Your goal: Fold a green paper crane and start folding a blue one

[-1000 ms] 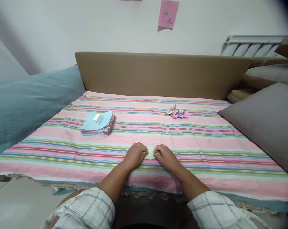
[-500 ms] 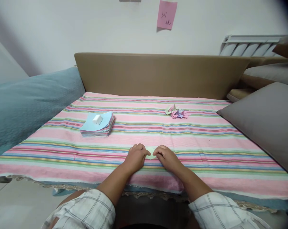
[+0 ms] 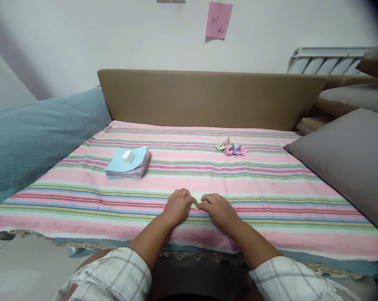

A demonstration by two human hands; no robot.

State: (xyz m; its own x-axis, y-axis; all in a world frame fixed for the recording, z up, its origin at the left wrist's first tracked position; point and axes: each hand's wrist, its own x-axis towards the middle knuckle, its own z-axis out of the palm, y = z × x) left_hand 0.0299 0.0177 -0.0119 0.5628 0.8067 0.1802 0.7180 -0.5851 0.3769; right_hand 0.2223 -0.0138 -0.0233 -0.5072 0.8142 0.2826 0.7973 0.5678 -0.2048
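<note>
A small piece of light green paper [image 3: 196, 197] lies on the striped cloth between my two hands, mostly covered by fingers. My left hand [image 3: 179, 206] grips its left side, thumb and fingers closed. From the right, my right hand [image 3: 218, 211] pinches the paper, with its thumb along the near edge close to the left thumb. The paper's folds are too small to make out. Farther back, to the right, sits a cluster of folded paper pieces [image 3: 232, 148] in pink, purple and pale green.
At left, a stack of coloured paper sheets [image 3: 126, 166] carries a white block [image 3: 128, 156], like a charger plug. The striped cloth [image 3: 189, 144] covers a seat with a brown backrest [image 3: 208, 98]. Grey cushions [image 3: 348, 154] stand at right, a blue-covered armrest [image 3: 51, 129] at left.
My right thumb has slid left along the paper's near edge toward my left thumb. The right hand has shifted slightly; the left hand stays in place.
</note>
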